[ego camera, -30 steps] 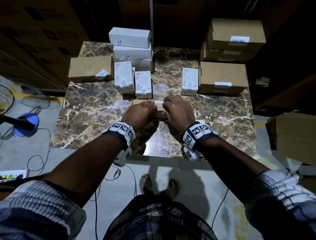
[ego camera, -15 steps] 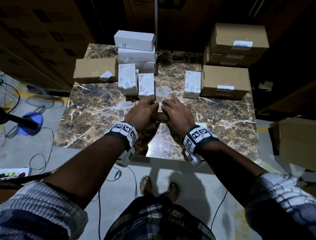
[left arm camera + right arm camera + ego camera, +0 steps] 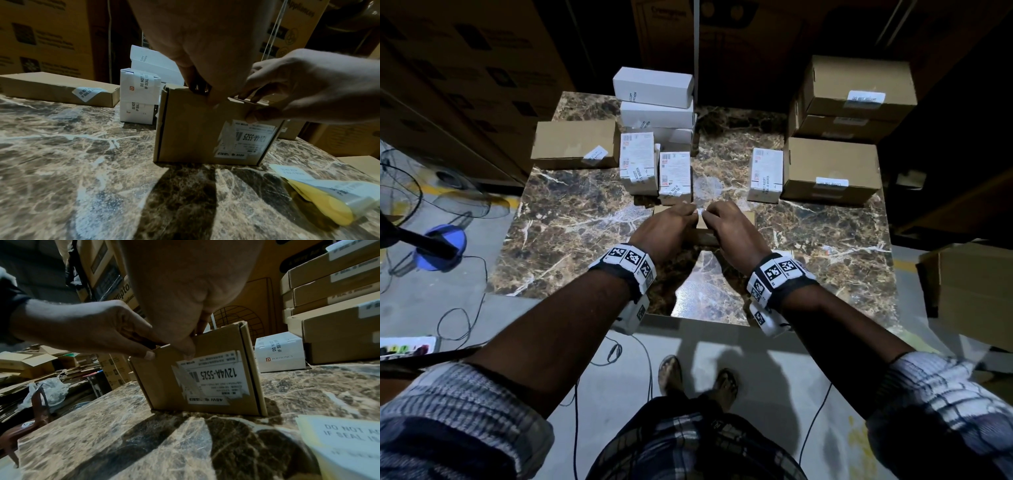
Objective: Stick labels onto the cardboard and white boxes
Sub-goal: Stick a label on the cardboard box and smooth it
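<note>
Left hand [image 3: 664, 228] and right hand [image 3: 732, 229] reaching forward side by side, fingers curled, together pinching small white label [image 3: 700, 211] over top of small cardboard box [image 3: 205, 129]. Box standing upright near middle of marble tabletop [image 3: 571, 219], printed sticker [image 3: 211, 378] upside down on near face.

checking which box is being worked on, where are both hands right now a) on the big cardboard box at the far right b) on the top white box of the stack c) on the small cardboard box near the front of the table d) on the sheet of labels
c: the left hand and right hand meet over the top edge of the small cardboard box, fingers curled on it, pinching a small white label between them.
</note>
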The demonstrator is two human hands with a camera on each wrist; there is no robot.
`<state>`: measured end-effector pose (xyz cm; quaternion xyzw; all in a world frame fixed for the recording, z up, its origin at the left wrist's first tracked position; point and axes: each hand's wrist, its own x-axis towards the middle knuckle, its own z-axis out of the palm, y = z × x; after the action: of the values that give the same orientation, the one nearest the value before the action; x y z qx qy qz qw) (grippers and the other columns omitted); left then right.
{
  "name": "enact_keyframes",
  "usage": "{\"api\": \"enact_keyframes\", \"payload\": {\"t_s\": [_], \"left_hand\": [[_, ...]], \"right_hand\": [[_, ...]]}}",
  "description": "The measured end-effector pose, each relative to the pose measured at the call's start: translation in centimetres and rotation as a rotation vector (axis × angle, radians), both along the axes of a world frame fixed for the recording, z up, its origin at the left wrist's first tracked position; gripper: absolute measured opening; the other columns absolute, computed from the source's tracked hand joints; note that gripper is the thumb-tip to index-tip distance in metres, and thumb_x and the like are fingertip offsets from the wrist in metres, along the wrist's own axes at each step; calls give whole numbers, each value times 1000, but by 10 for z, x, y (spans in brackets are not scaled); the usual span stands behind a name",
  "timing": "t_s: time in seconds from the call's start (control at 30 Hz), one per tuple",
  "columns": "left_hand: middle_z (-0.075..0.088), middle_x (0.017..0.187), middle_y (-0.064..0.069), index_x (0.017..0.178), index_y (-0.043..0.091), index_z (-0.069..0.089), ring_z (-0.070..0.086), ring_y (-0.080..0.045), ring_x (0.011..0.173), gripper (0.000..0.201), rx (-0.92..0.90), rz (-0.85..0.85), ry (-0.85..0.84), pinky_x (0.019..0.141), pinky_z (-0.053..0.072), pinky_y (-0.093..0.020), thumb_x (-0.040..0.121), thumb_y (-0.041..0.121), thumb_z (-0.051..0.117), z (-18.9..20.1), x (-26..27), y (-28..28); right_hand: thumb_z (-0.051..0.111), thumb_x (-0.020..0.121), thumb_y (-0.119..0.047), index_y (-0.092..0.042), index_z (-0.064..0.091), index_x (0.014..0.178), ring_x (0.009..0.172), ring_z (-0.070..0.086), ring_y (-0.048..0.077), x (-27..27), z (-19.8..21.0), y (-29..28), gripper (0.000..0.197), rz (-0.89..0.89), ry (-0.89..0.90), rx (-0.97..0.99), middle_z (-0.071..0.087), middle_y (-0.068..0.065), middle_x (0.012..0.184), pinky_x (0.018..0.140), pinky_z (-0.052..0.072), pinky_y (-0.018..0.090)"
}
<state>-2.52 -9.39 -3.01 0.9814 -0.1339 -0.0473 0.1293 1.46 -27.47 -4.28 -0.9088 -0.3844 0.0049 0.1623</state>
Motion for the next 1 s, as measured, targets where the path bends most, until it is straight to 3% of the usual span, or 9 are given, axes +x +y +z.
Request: {"api": "enact_keyframes", "payload": {"t_s": [0.1, 0.2, 0.3, 0.4, 0.5, 0.57, 0.63, 0.77, 1.0], "left_hand": [[61, 105, -3, 92, 13, 63, 59, -21, 87, 4, -9, -7, 0, 67, 53, -39, 89, 16, 63, 4, -1, 0], [63, 98, 1, 87, 16, 65, 61, -20, 82, 3, -29, 2, 14, 67, 53, -38, 89, 19, 65, 7, -1, 2], [64, 96, 2, 82, 17, 66, 60, -19, 82, 8, -85, -4, 30, 68, 51, -33, 88, 23, 68, 10, -1, 5], [64, 93, 0, 87, 17, 64, 59, -20, 83, 5, -185, 36, 26, 69, 50, -33, 87, 12, 65, 13, -5, 7], [62, 105, -2, 104, 18, 60, 57, -19, 94, 31, -259, 116, 58, 78, 49, -31, 80, 1, 70, 13, -8, 7], [58, 121, -5, 125, 19, 53, 55, -21, 108, 58, -266, 174, 107, 90, 49, -35, 75, 1, 76, 13, -6, 8], [56, 129, -9, 137, 15, 49, 50, -25, 118, 69, -221, 127, 119, 99, 46, -40, 76, 3, 77, 13, -4, 8], [60, 121, -11, 126, 10, 60, 55, -28, 110, 52, -134, 62, 86, 93, 47, -42, 77, 1, 72, 13, -6, 7], [63, 117, 0, 120, 25, 59, 58, -24, 108, 53, -106, 155, 62, 84, 51, -38, 72, 20, 81, 11, -8, 8]], "right_hand": [[72, 76, 11, -6, 68, 94, 92, 52, 25, -4, -1, 0, 25, -42, 16, 33, 57, 8, 95, 69, 50, 38], [73, 74, 11, -8, 69, 86, 87, 52, 23, -4, 5, 1, 23, -60, 23, 39, 56, 6, 90, 66, 48, 34], [78, 80, -10, -8, 71, 93, 89, 53, 19, 2, 11, 1, 15, -114, 142, 136, 58, 5, 96, 75, 48, 29], [76, 84, -26, -8, 73, 105, 87, 58, 15, 9, 9, 2, 28, -266, 288, 327, 64, 4, 100, 75, 41, 22], [73, 87, -24, -10, 77, 105, 89, 63, 22, 10, 1, 3, 23, -296, 320, 281, 70, 8, 98, 77, 37, 22], [74, 87, -22, -11, 78, 104, 89, 63, 22, 10, 0, 3, 21, -317, 335, 282, 71, 8, 97, 76, 38, 23], [75, 85, -21, -10, 78, 103, 89, 64, 22, 10, 1, 4, 21, -340, 338, 290, 72, 9, 98, 76, 42, 24], [75, 85, -18, -9, 79, 100, 87, 63, 16, 11, 7, 6, 18, -372, 401, 289, 75, 8, 101, 78, 43, 23], [74, 86, -30, -12, 77, 80, 80, 64, 18, 11, 8, 14, 18, -464, 432, 293, 74, 3, 85, 70, 45, 28]]}}
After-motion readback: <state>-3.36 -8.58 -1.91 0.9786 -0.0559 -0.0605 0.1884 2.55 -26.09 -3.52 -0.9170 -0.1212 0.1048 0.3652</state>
